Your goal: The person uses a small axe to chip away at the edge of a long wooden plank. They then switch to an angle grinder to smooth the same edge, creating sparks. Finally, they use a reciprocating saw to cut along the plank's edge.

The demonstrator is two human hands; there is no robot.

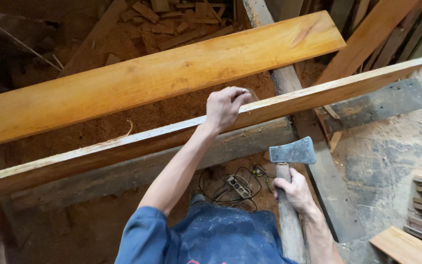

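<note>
The left hand (pixel 224 107), arm outstretched, closes over the edge of a plank (pixel 137 142). The right hand (pixel 295 191) wraps firmly around an upright axe (pixel 289 195).

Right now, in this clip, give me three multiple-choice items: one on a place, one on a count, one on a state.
1. Where does the left hand rest?
A. on the top edge of the narrow plank
B. on the power strip
C. on the floor

2. How many long planks cross the view in front of the person?
A. one
B. two
C. four

3. How is the axe held?
A. lying on the ground
B. stuck in the wood
C. gripped by the right hand, head up

Answers: 1 A, fingers curl over that edge. 2 B, the narrow plank and the wide board. 3 C, fist closed around the handle.
</note>
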